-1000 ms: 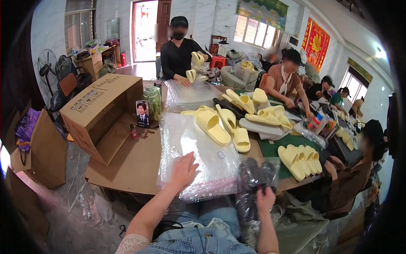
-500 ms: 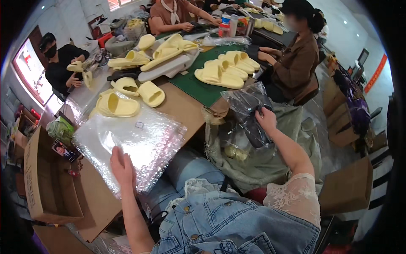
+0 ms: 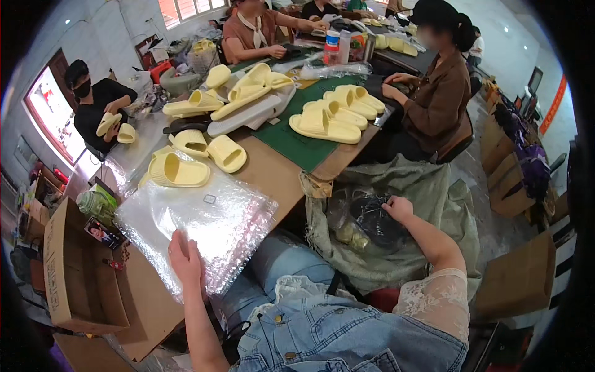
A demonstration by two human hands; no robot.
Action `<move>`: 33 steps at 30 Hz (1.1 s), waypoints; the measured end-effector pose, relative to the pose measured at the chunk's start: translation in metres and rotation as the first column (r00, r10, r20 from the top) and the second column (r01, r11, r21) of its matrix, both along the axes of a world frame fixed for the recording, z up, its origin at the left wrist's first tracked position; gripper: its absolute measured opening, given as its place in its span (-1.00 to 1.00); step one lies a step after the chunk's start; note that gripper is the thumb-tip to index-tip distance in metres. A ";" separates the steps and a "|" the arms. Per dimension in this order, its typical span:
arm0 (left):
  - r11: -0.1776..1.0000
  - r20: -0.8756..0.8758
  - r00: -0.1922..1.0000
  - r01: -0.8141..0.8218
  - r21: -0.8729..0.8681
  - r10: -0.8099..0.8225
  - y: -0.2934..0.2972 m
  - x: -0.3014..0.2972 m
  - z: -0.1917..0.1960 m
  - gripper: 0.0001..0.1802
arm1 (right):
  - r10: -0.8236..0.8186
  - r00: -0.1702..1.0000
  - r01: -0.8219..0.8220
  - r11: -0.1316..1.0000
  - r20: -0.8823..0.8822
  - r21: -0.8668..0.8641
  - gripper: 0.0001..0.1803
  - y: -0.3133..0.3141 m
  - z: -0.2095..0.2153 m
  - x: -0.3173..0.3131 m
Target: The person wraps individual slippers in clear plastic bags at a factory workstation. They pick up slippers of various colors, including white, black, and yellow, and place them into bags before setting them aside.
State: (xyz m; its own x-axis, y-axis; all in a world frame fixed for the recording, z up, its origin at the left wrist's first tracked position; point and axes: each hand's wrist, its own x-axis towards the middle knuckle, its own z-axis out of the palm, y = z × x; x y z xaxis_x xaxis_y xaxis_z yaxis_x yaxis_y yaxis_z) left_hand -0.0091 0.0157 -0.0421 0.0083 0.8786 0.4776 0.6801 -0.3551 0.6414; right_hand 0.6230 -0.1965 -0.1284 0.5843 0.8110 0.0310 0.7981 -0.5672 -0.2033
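Note:
At the near left, a stack of clear plastic bags (image 3: 214, 248) lies over the table edge, partly above my lap. My left hand (image 3: 186, 260) rests on it with fingers stretched out. On the right, my right hand (image 3: 400, 209) pinches a clear plastic bag with something black inside (image 3: 375, 222), held down in the mouth of a grey-green woven sack (image 3: 434, 192). Inside that sack, a yellowish bagged item (image 3: 352, 237) shows beside the black one. A pale yellow slipper (image 3: 180, 170) sits on the far end of the bag stack.
More yellow slippers (image 3: 328, 124) stand on a green mat (image 3: 288, 146), and others are piled left of it. Co-workers sit at the far left, the back and the right (image 3: 437, 93). Cardboard boxes (image 3: 83, 279) flank me; a phone (image 3: 100, 232) leans by the left one.
My right hand has lowered the bag with the black thing into the sack. My left hand stays on the bag stack. The view has shifted slightly.

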 end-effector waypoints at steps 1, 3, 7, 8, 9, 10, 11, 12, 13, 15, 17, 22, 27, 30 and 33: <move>1.000 -0.008 1.000 -0.008 0.004 0.008 0.000 0.000 0.002 -0.44 | -0.031 0.999 0.032 0.998 -0.006 0.060 -0.63 0.012 0.006 0.006; 1.000 0.004 1.000 0.003 0.007 -0.003 -0.001 0.000 0.002 -0.44 | -0.019 0.999 0.026 0.960 -0.027 0.277 -0.68 0.032 0.020 0.008; 1.000 0.027 1.000 -0.013 0.012 0.012 -0.001 -0.003 -0.003 -0.44 | 0.191 0.979 -0.104 0.761 -0.067 0.640 -0.90 0.086 0.066 -0.043; 1.000 0.007 1.000 0.002 -0.002 -0.002 0.000 0.004 0.003 -0.44 | 0.298 0.953 -0.168 0.670 -0.055 0.723 -0.92 0.097 0.077 -0.062; 1.000 0.030 0.999 -0.023 -0.007 0.023 -0.003 0.006 0.005 -0.44 | 0.375 0.927 -0.252 0.644 -0.011 0.722 -0.92 0.110 0.091 -0.087; 1.000 0.010 1.000 -0.022 0.002 0.022 -0.004 0.006 0.005 -0.44 | 0.444 0.895 -0.330 0.616 0.031 0.716 -0.92 0.119 0.105 -0.113; 1.000 -0.012 1.000 -0.021 0.010 0.021 -0.004 0.004 0.005 -0.44 | 0.535 0.845 -0.385 0.578 0.022 0.719 -0.92 0.129 0.118 -0.140; 1.000 -0.031 0.999 -0.018 0.024 0.018 -0.002 0.002 0.004 -0.43 | 0.618 0.786 -0.436 0.533 0.019 0.725 -0.92 0.141 0.129 -0.164; 0.999 -0.037 0.999 -0.020 0.048 0.022 0.001 0.000 -0.002 -0.43 | 0.665 0.747 -0.478 0.508 0.027 0.717 -0.91 0.155 0.135 -0.186; 0.999 -0.029 0.999 -0.020 0.049 0.022 0.003 0.001 -0.003 -0.43 | 0.743 0.669 -0.530 0.455 0.024 0.716 -0.89 0.187 0.141 -0.224; 0.999 -0.025 0.999 -0.034 0.029 0.034 0.001 0.002 -0.001 -0.43 | 0.802 0.597 -0.547 0.413 -0.006 0.728 -0.88 0.223 0.149 -0.265; 0.999 -0.028 0.999 -0.042 0.015 0.043 -0.004 0.001 0.006 -0.41 | 0.746 0.664 -0.555 0.536 -0.050 0.636 -0.56 0.330 0.133 -0.366; 0.999 -0.036 0.999 -0.040 -0.008 0.040 -0.004 0.003 0.009 -0.39 | 0.475 0.871 -0.420 0.853 -0.128 0.309 -0.17 0.407 0.116 -0.415; 1.000 -0.019 1.000 -0.023 -0.003 0.023 -0.004 0.002 0.009 -0.38 | 0.511 0.801 -0.435 0.854 -0.310 0.284 -0.25 0.418 0.112 -0.407; 0.998 0.007 0.999 -0.040 -0.041 0.040 -0.007 0.003 0.014 -0.39 | 0.529 0.800 -0.402 0.824 -0.285 0.400 -0.47 0.412 0.116 -0.404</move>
